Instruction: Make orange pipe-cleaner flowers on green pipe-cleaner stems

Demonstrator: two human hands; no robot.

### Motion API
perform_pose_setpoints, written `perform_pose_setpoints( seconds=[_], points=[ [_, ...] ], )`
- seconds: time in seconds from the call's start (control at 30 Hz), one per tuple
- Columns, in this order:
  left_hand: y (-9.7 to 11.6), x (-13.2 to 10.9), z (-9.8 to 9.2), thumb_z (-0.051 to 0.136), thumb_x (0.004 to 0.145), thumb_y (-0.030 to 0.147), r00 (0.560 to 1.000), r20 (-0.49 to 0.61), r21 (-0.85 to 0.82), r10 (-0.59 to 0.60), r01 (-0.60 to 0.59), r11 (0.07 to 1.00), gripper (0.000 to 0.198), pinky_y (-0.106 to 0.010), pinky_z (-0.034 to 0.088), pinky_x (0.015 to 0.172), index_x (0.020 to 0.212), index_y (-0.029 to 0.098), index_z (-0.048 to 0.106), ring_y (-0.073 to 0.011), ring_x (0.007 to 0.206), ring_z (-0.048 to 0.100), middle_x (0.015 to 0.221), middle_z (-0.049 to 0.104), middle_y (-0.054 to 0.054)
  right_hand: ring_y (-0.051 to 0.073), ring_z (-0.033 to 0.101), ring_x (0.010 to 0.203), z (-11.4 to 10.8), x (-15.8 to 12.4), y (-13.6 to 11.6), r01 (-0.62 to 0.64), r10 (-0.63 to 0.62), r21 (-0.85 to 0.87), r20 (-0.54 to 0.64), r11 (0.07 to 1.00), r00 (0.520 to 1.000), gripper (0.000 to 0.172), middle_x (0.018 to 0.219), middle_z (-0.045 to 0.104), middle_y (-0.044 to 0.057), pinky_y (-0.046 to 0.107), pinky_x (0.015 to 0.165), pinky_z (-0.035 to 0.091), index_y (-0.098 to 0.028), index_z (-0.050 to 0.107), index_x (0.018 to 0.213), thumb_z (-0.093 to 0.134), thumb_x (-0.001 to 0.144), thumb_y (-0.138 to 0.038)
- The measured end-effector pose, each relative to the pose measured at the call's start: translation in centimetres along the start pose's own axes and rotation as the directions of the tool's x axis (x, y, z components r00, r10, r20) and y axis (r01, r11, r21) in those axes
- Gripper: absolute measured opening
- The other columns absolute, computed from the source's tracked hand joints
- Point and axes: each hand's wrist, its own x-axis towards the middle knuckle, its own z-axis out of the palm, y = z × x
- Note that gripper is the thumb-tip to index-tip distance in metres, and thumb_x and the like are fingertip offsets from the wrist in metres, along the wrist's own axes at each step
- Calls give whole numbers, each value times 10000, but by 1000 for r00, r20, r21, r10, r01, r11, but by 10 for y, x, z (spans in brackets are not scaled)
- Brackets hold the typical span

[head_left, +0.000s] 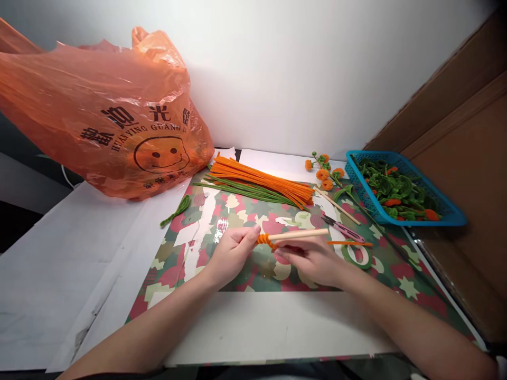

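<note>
My left hand pinches the left end of a pale wooden stick. Several turns of an orange pipe cleaner are coiled around the stick beside my left fingertips. My right hand has its fingers closed on the pipe cleaner just below the stick; an orange length sticks out past its far side. Close to my right hand lie a roll of green tape and pink-handled scissors. Beyond both hands is a bundle of orange pipe cleaners, with green pipe cleaners along its near edge.
An orange plastic bag bulges at the left. At the right, a blue basket holds green leaf shapes and orange pieces. Small orange flowers, a thin stick and a green looped piece lie on the patterned mat.
</note>
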Motion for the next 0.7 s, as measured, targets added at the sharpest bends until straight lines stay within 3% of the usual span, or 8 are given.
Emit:
perform_pose_setpoints(
  seconds=[0.1, 0.2, 0.33, 0.43, 0.53, 0.6, 0.7],
  points=[
    [1, -1, -1, 385, 909, 505, 996, 79, 42, 36, -39, 998, 500, -247, 161, 429, 536, 200, 250, -80, 462, 179, 517, 186, 59, 106, 504, 552, -14, 7, 8, -97, 66, 171, 177, 980, 982, 265, 641, 627, 6, 215, 499, 369, -166, 682, 778, 527, 910, -335],
    [4, -1, -4, 352, 931, 429, 978, 174, 185, 116, -148, 972, 470, -249, 164, 435, 538, 197, 240, -82, 461, 180, 513, 189, 58, 104, 536, 570, -26, 15, 13, -115, 44, 262, 265, 958, 963, 202, 679, 656, 19, 206, 502, 384, -146, 702, 797, 597, 865, -305],
    [6, 1, -9, 386, 917, 276, 917, 277, 460, 287, -389, 798, 413, -242, 178, 443, 530, 183, 272, -78, 434, 193, 485, 207, 66, 108, 546, 593, -34, 21, 10, -71, 15, 170, 308, 983, 951, 156, 678, 662, 19, 211, 530, 391, -138, 712, 799, 605, 850, -240],
    [3, 2, -10, 419, 895, 243, 885, 270, 638, 378, -459, 618, 392, -241, 163, 443, 524, 180, 310, -83, 430, 206, 464, 232, 66, 103, 526, 571, -32, 20, 2, -37, 35, 5, 244, 999, 969, 156, 635, 649, 6, 215, 540, 372, -149, 699, 760, 594, 851, -222],
    [-1, 1, -9, 425, 895, 266, 880, 194, 773, 434, -410, 484, 403, -240, 143, 439, 512, 179, 333, -88, 421, 225, 436, 279, 58, 106, 525, 577, -25, 17, -6, -34, 60, -213, 115, 976, 992, 159, 638, 652, 2, 226, 565, 341, -163, 670, 728, 580, 853, -206],
    [-2, -1, -6, 426, 901, 297, 891, 115, 833, 440, -327, 446, 415, -238, 132, 430, 511, 181, 342, -88, 406, 221, 426, 287, 56, 106, 521, 578, -19, 14, -9, -30, 41, -318, 29, 948, 999, 131, 649, 652, -1, 228, 560, 313, -172, 655, 736, 576, 840, -180],
    [-3, -4, -1, 420, 910, 331, 906, -10, 865, 422, -205, 459, 425, -235, 131, 420, 519, 183, 342, -84, 392, 233, 426, 301, 55, 107, 506, 560, -7, 12, -9, 22, -59, -394, -82, 919, 995, 136, 628, 628, 0, 232, 537, 284, -165, 630, 737, 544, 842, -163]
  ],
)
